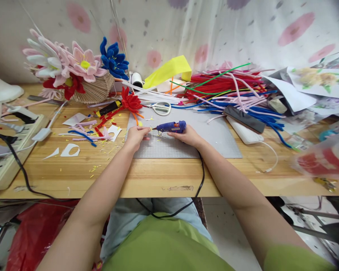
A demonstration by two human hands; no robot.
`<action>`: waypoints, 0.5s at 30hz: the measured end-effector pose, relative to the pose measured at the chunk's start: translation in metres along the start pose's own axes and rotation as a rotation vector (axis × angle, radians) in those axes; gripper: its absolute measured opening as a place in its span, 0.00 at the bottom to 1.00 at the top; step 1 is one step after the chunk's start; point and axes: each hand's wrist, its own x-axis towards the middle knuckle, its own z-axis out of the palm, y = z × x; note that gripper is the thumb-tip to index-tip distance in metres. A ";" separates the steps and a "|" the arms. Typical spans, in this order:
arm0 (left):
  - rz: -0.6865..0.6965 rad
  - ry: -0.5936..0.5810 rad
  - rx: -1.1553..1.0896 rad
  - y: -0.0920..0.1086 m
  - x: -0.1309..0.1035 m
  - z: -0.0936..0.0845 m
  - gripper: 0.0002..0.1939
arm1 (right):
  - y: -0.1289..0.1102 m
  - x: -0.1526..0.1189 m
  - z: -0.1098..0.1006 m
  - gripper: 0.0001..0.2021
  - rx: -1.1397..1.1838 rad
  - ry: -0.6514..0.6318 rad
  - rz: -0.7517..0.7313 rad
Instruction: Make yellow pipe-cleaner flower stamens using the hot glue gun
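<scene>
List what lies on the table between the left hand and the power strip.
In the head view: white paper cutouts, short fuzzy pieces in pink, blue and red, tiny yellow scraps and, nearest the power strip, a white adapter.

my right grip (188, 135) holds a blue glue gun (173, 127), its nozzle (154, 128) just beside my left grip (136, 138); whether that one pinches anything is too small to tell. under both, a grey mat (217, 141) lies on the table (158, 177).

glue gun (173, 127) over mat (209, 145) | pwr strip (8, 169) L | flowers (83, 63) bk L | 1 phone (244, 119) R
</scene>
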 end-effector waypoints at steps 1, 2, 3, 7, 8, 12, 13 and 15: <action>0.003 0.001 -0.001 0.000 0.000 0.000 0.06 | 0.000 0.000 0.000 0.21 0.001 0.003 0.001; 0.004 0.003 0.000 0.000 0.000 0.000 0.06 | -0.001 0.000 0.000 0.21 0.000 0.008 0.002; 0.004 0.004 0.002 0.001 0.000 0.000 0.06 | -0.001 0.000 0.000 0.21 -0.003 0.012 0.004; -0.002 0.007 0.016 0.002 -0.001 0.001 0.06 | -0.004 -0.001 -0.001 0.22 -0.008 0.015 0.009; -0.003 0.008 0.017 0.002 -0.001 0.001 0.06 | -0.004 -0.001 -0.001 0.22 -0.008 0.014 0.006; 0.003 0.000 0.024 0.002 -0.001 0.001 0.07 | -0.003 0.000 0.001 0.23 -0.011 0.018 -0.003; 0.008 -0.002 0.025 0.001 -0.001 0.001 0.07 | -0.003 0.000 0.002 0.23 -0.011 0.017 -0.003; 0.017 -0.004 0.025 0.000 0.000 0.000 0.07 | -0.002 0.001 0.003 0.24 -0.012 0.016 0.000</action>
